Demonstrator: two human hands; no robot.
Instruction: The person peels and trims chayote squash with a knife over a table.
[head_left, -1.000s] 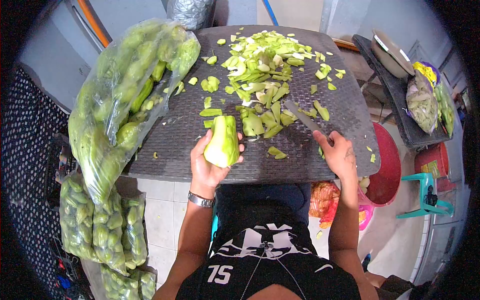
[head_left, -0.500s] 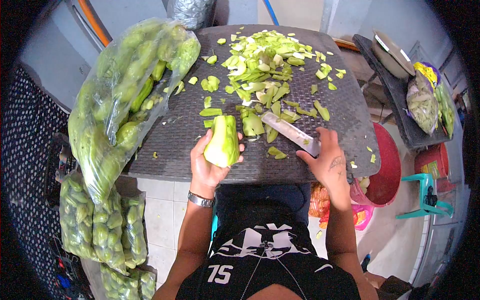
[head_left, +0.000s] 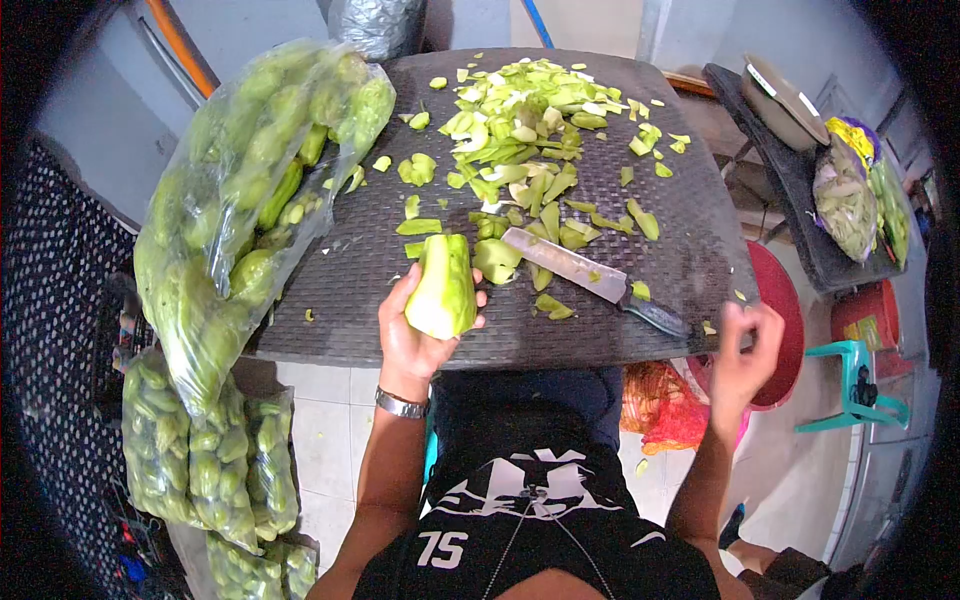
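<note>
A partly peeled, pale green vegetable (head_left: 442, 288) stands upright in my left hand (head_left: 412, 345), whose fingers wrap round it near the table's front edge. My right hand (head_left: 747, 345) is raised over the right edge, above a red tub, with its fingers curled; whether anything is between them is too small to tell. Between the two lies a wide-bladed knife (head_left: 590, 275) flat on the dark woven table (head_left: 440, 335), its black handle toward my right hand, not touched. Green peels (head_left: 530, 110) are heaped at the back and scattered toward the blade.
A large clear bag of green vegetables (head_left: 250, 190) covers the table's left side. More filled bags (head_left: 215, 460) are on the floor below. On the right are the red tub (head_left: 775, 300), a teal stool (head_left: 850, 390), and a side table (head_left: 790, 215) with a basin (head_left: 780, 105).
The knife has left my right hand and now lies on the table. My right hand has moved right, past the table's edge. My left hand still holds the vegetable in about the same place.
</note>
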